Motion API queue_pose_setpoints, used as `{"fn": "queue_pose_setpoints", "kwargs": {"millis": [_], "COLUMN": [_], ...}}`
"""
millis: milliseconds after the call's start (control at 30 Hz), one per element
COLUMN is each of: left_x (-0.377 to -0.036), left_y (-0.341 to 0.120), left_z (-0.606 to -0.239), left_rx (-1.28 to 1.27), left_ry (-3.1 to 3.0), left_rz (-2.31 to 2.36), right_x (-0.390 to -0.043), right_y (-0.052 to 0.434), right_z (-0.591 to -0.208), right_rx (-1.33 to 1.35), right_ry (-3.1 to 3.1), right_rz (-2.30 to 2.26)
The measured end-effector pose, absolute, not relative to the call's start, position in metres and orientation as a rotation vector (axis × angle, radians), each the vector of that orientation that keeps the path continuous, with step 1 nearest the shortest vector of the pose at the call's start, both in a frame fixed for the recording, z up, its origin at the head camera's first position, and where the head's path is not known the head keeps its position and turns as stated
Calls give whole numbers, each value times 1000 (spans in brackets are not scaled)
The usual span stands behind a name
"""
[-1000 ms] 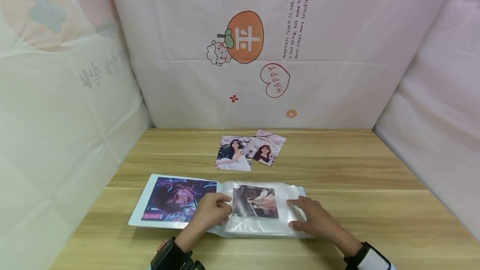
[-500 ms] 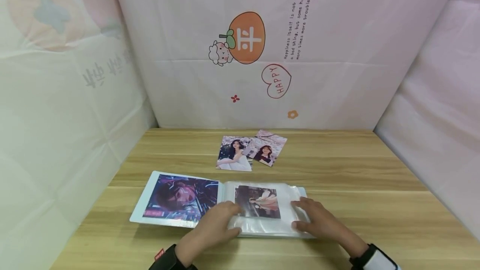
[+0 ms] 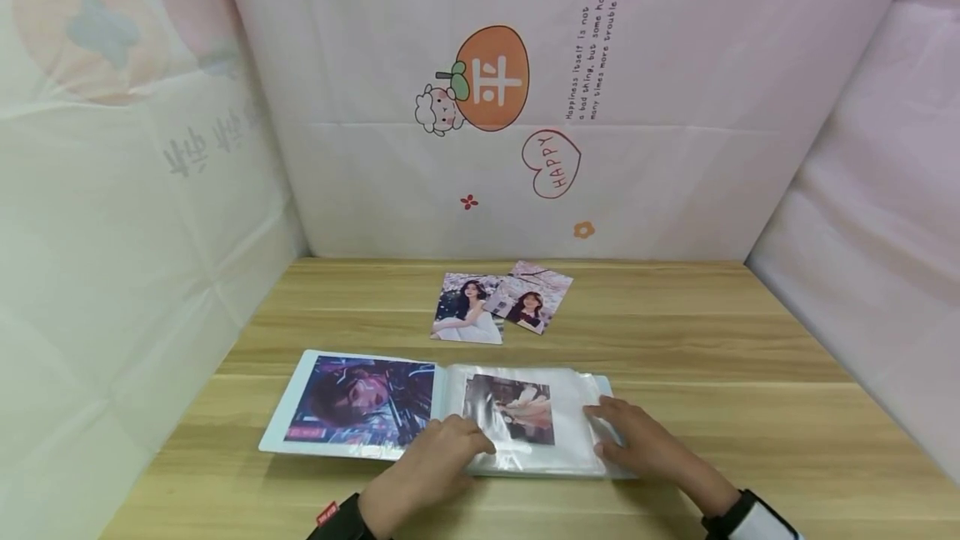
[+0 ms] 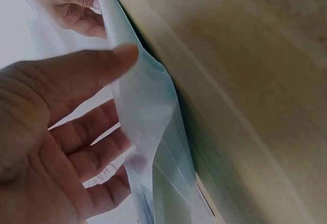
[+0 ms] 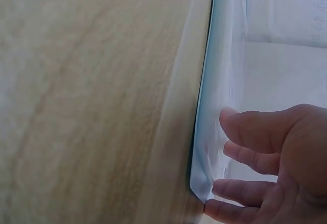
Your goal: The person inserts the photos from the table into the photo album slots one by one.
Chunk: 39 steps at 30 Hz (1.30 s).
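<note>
A photo album (image 3: 581, 407) lies open on the wooden table, with clear sleeve pages on its right half. A purple-blue portrait picture (image 3: 360, 398) fills the left page. Inside the right sleeve shows a smaller photo (image 3: 517, 411) of a figure in pale clothes. My left hand (image 3: 442, 452) rests on the album near the fold, fingertips at the photo's lower left corner. In the left wrist view its fingers are spread along the sleeve (image 4: 145, 91). My right hand (image 3: 641, 440) touches the album's right edge; thumb and fingers lie apart there in the right wrist view.
Behind the album, two portrait photos lie overlapping: one with a white dress (image 3: 467, 311) and one with cherry blossoms (image 3: 531, 298). White printed cloth (image 3: 637, 190) stands behind the table (image 3: 712, 332) and along both sides.
My left hand has moved from the fold to the right and toward the near edge, its fingers loosening. The right hand has stayed at the right edge, shifting slightly.
</note>
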<state>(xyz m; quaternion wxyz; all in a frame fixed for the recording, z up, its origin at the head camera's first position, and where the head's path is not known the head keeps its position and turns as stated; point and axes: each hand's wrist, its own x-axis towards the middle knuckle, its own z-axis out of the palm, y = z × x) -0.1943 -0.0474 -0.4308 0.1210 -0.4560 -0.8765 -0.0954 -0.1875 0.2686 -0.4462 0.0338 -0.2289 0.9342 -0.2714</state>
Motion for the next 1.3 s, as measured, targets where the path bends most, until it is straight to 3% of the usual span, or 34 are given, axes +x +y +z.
{"fn": "queue_pose_setpoints", "kwargs": {"millis": [467,800,1300], "left_x": [-210,-212,-218], "left_y": [-51,-45,-42], "left_z": [-427,-428,-427], "left_rx": [-1391,-1292,-1147], "left_ry": [-2603,-2550,-2402], "left_rz": [-511,-429,-730], "right_x": [-197,-200,-208], "right_y": [269,267,271], "right_z": [-447,-445,-446], "right_rx": [-695,-674,-691], "right_ry": [2887,2895,2894], "right_rz": [-799,-803,-825]}}
